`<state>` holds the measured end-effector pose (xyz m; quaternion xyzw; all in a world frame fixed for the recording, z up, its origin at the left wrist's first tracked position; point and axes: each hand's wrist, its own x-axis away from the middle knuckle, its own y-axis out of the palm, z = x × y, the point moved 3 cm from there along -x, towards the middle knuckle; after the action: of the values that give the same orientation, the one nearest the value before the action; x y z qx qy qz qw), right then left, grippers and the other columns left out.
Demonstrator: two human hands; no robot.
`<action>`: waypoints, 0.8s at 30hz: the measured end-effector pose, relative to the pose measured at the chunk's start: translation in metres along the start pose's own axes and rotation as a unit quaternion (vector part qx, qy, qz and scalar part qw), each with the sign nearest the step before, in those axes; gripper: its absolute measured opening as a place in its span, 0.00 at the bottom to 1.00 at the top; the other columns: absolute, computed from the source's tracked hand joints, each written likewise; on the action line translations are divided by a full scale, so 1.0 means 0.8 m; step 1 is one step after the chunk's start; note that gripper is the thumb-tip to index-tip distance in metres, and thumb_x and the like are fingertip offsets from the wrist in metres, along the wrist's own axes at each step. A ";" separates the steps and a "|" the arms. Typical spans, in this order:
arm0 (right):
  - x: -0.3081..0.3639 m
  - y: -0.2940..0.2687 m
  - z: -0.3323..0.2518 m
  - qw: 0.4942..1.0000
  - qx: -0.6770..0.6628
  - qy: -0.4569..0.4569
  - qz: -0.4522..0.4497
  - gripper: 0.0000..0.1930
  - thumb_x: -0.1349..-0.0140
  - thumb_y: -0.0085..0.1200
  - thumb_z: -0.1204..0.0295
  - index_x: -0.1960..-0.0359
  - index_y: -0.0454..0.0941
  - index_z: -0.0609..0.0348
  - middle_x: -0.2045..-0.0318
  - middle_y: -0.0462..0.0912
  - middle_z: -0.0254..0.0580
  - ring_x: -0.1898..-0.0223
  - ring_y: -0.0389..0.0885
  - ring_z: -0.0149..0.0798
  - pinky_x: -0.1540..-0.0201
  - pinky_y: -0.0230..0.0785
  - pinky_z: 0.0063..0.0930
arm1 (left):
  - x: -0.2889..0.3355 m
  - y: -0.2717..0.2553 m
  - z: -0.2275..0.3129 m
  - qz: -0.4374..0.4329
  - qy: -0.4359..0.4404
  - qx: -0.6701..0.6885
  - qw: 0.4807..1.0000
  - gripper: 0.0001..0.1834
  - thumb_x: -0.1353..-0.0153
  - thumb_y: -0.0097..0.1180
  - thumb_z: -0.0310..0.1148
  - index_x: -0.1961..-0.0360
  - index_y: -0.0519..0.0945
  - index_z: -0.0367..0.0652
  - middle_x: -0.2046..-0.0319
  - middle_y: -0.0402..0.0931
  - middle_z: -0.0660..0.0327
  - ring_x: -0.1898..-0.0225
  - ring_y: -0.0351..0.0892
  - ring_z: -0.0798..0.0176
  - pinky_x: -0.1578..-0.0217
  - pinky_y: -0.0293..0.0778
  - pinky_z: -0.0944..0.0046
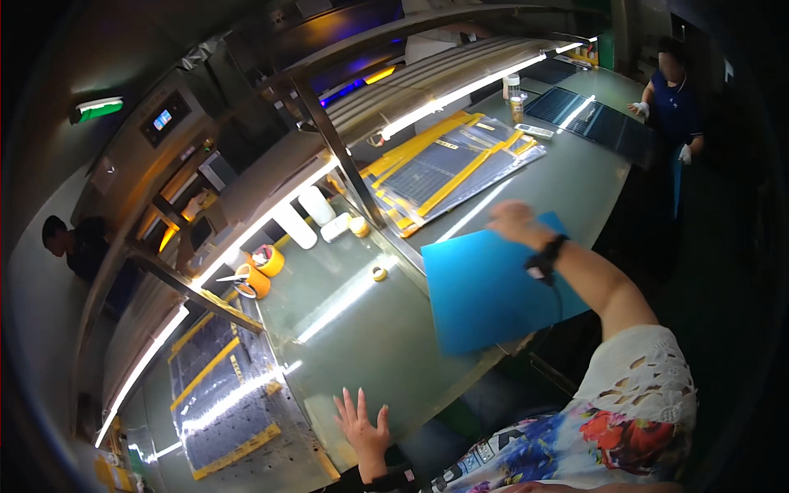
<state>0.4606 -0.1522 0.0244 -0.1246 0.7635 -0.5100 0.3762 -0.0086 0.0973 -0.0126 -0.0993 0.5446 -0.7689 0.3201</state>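
Observation:
A flat, glossy blue sheet [485, 296] lies at the near edge of the grey-green worktable [378, 345], its front corner by the edge. My right hand [515, 223] is over the sheet's far part. Its fingers are smeared by motion, so whether they touch or grip the sheet cannot be seen. A black strap with a cable circles that wrist. To the left, my left hand [362, 427] has its fingers spread at the table's near edge and holds nothing. A small yellow tape roll [379, 274] lies on the table between the hands, farther back.
Dark sheets with yellow tape [436, 168] are stacked behind the blue sheet; another taped dark panel [222, 394] lies left. Orange tape rolls [255, 279] and white rolls [296, 223] stand under the lit shelf frame [329, 135]. A gloved co-worker [678, 107] stands far right by a dark panel [588, 119].

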 end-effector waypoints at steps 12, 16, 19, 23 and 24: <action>0.332 -0.061 0.071 0.569 -0.695 0.429 -0.093 0.15 0.37 0.50 0.65 0.53 0.69 0.62 0.60 0.78 0.39 0.62 0.78 0.35 0.59 0.75 0.34 | -0.056 0.051 0.180 -0.060 0.221 0.042 0.972 0.28 0.42 0.54 0.41 0.39 0.66 0.52 0.34 0.53 0.57 0.31 0.44 0.48 0.37 0.45 0.41; 0.329 -0.080 0.057 0.541 -0.728 0.413 -0.086 0.13 0.37 0.50 0.69 0.53 0.69 0.62 0.59 0.78 0.42 0.61 0.79 0.37 0.57 0.75 0.37 | -0.043 0.017 0.152 -0.020 0.177 0.040 0.983 0.30 0.42 0.53 0.44 0.39 0.65 0.50 0.34 0.52 0.57 0.31 0.43 0.48 0.38 0.44 0.40; 0.329 -0.083 0.047 0.542 -0.726 0.404 -0.125 0.17 0.37 0.48 0.71 0.47 0.66 0.63 0.56 0.76 0.44 0.57 0.77 0.41 0.54 0.74 0.40 | -0.035 -0.015 0.134 0.009 0.140 0.051 0.989 0.30 0.41 0.52 0.46 0.38 0.65 0.50 0.34 0.52 0.55 0.31 0.43 0.47 0.37 0.43 0.40; 0.286 -0.069 -0.035 0.525 -0.724 0.387 -0.223 0.18 0.38 0.49 0.73 0.46 0.66 0.64 0.54 0.75 0.45 0.54 0.76 0.42 0.51 0.73 0.41 | -0.023 -0.037 0.118 0.013 0.117 0.029 0.993 0.31 0.41 0.50 0.50 0.38 0.64 0.50 0.34 0.51 0.52 0.32 0.43 0.44 0.38 0.43 0.38; 0.272 -0.059 -0.063 0.534 -0.711 0.384 -0.250 0.19 0.38 0.49 0.73 0.46 0.65 0.64 0.55 0.75 0.45 0.54 0.76 0.42 0.51 0.72 0.41 | -0.018 -0.036 0.107 0.020 0.118 0.024 0.993 0.31 0.41 0.50 0.50 0.38 0.64 0.50 0.34 0.51 0.52 0.32 0.43 0.44 0.38 0.43 0.38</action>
<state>0.2667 -0.2640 -0.0221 -0.3289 0.8835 0.1282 -0.3078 0.0346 0.0455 0.0498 0.0108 0.5617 -0.7815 0.2715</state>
